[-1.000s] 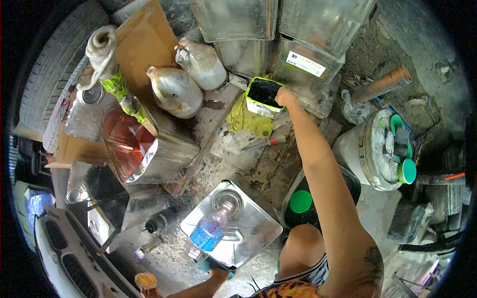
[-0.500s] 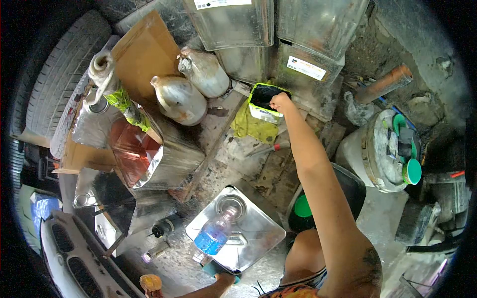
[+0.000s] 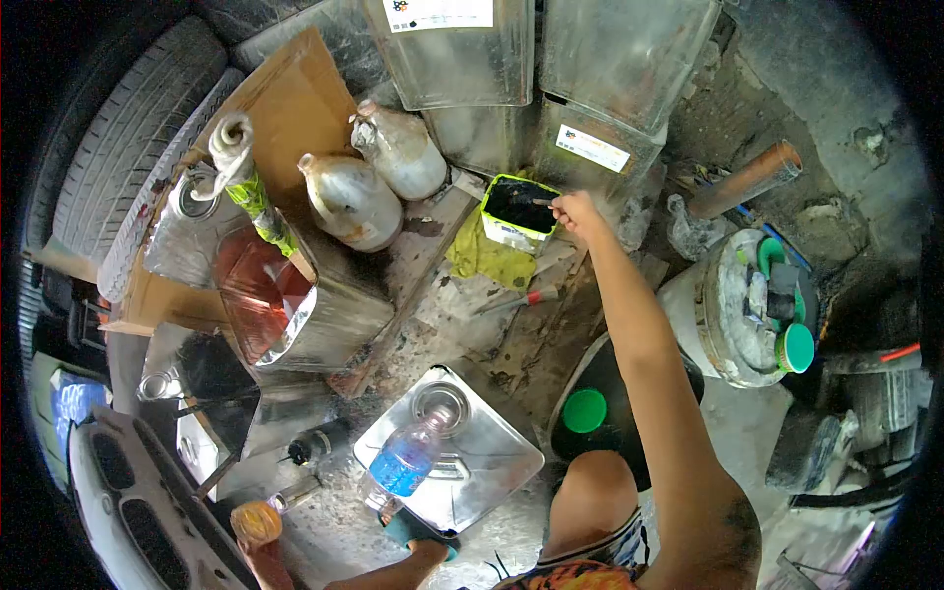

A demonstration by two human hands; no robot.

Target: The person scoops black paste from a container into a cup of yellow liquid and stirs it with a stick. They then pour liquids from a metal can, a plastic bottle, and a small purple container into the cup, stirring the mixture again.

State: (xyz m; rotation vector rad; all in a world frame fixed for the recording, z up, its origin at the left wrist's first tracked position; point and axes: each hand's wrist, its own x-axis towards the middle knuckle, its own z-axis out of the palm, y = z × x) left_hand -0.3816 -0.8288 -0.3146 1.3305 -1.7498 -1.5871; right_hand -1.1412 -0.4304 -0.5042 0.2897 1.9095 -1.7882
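My right hand (image 3: 578,214) is closed over the right rim of a lime-green-edged tub (image 3: 518,236) holding dark contents. A short, thin tool (image 3: 540,202) sticks out of my fingers over those contents; its far end is unclear. Beneath the tub lies a yellow-green cloth (image 3: 492,258). At the bottom left, my left hand (image 3: 264,564) grips a small round cup (image 3: 257,523) with yellow-orange contents. Beside it lies a small clear bottle (image 3: 295,494).
A plastic bottle with a blue label (image 3: 403,465) lies on a square metal can (image 3: 492,457). Left stands an open can of reddish liquid (image 3: 261,295), near two whitish jugs (image 3: 352,202). A black bin with a green lid (image 3: 584,411) and a white bucket (image 3: 713,334) stand right.
My right hand has drawn back to the right across the tub's rim, showing the thin tool. My left hand has come into view with the cup, which moved left and up.
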